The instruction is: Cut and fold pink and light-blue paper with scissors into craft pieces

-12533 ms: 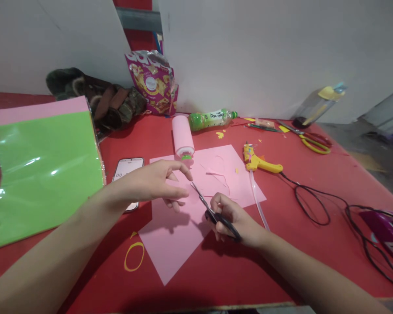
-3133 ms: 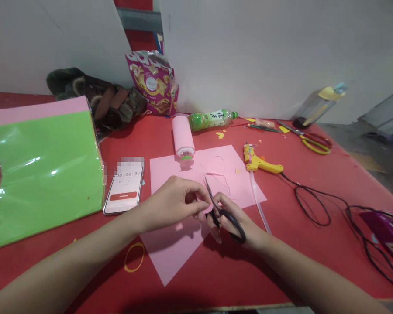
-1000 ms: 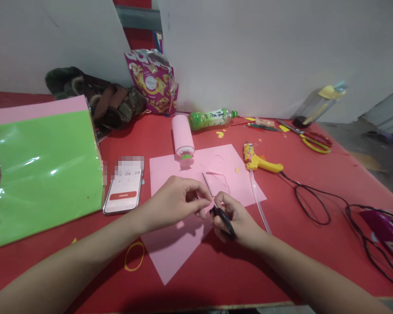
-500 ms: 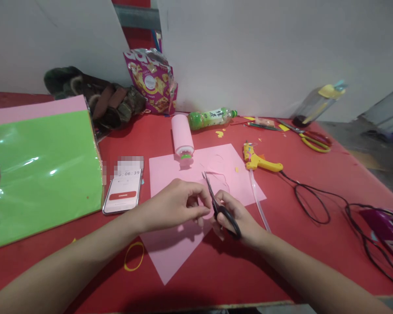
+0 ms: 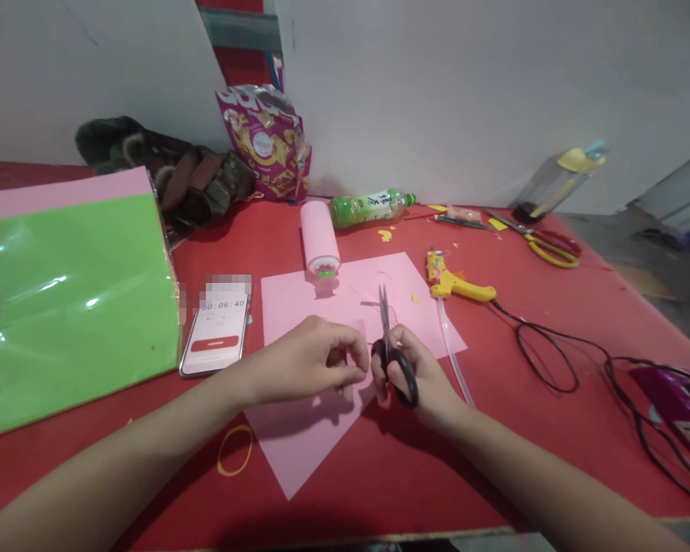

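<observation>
My right hand (image 5: pixel 417 372) grips black-handled scissors (image 5: pixel 392 349), blades together and pointing away from me. My left hand (image 5: pixel 313 360) is closed in a pinch just left of the scissors; a small pink scrap shows at its fingertips, mostly hidden. Both hands hover over a pink paper sheet (image 5: pixel 316 437) lying on the red table (image 5: pixel 494 429). A pink-wrapped bottle (image 5: pixel 320 238) lies at the sheet's far edge.
A phone (image 5: pixel 217 326) showing a timer lies left of the sheet, beside green and pink paper (image 5: pixel 74 291). A yellow glue gun (image 5: pixel 451 282) with black cord (image 5: pixel 552 353), a green bottle (image 5: pixel 371 208), yellow-handled scissors (image 5: pixel 546 247), a snack bag (image 5: pixel 267 146) and a purple device (image 5: pixel 675 395) are around.
The scissors turned from slanting left to pointing straight away, blades closing. My left hand stayed pinched beside them. The phone timer went on counting.
</observation>
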{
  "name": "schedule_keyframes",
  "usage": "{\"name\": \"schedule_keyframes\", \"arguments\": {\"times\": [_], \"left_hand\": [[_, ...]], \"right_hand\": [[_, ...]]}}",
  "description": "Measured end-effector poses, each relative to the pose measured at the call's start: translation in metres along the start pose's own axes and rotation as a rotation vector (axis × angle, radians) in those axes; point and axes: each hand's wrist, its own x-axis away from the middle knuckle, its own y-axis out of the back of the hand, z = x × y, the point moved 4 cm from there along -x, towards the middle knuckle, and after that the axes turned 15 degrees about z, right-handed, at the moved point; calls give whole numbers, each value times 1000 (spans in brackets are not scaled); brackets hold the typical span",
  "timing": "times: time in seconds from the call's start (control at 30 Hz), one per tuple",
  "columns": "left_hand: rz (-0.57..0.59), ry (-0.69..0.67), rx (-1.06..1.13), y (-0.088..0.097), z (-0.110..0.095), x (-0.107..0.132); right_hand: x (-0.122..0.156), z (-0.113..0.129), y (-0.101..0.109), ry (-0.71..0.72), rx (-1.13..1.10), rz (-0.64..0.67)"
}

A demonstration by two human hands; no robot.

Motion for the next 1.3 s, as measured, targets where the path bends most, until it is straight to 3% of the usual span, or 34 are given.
{"name": "schedule_keyframes", "arguments": {"times": [0.27,0.47,0.63,0.73,0.8,0.9,1.1,1.3], "left_hand": [[370,-45,-9,-19,-2,0],[450,-23,-21,-26,4,-2],[318,-32,-249,-11,2,0],[256,16,-253,1,3,3],[153,44,-254,7,4,3],[-21,84,-182,9,6,1],[-143,101,-42,-12,15,-13],[-237,118,119,-18,19,-17]], "right_hand": [[1,5,-1,2,59,-69],[0,3,-3,34,50,-38],[2,6,7,85,110,-246],[3,10,11,84,152,-375],[3,13,12,110,174,-434],[3,16,12,141,182,-451],[5,13,13,126,143,-439],[4,12,12,125,128,-432]]}}
